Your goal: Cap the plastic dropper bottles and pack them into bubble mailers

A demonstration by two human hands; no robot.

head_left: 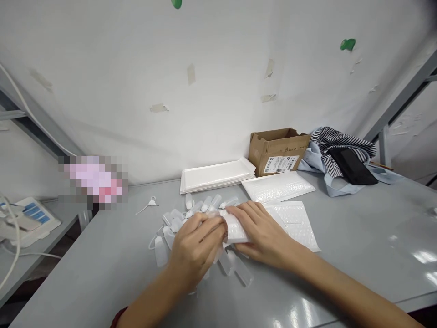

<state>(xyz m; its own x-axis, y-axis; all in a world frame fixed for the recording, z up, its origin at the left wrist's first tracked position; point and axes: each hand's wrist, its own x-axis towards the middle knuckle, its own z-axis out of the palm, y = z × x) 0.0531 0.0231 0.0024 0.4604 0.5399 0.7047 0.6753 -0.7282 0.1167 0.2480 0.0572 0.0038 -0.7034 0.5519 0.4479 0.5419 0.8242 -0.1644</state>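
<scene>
The right hand [257,223] is closed on a white bubble mailer [236,229], the left hand [195,243] bunched at its end — that grip's hold unclear — above translucent bottles [243,271], with other mailers [278,187] and a cardboard box [282,155] beyond on the desk [102,273].

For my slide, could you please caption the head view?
Right hand holding a white bubble mailer, left hand at its end, among translucent plastic bottles.

Held mailer [236,228]: glossy, dimpled plastic. Bottles [243,272]: smooth, translucent plastic. Carton [258,155]: matt cardboard; tabletop [112,255]: smooth, glossy finish.
</scene>
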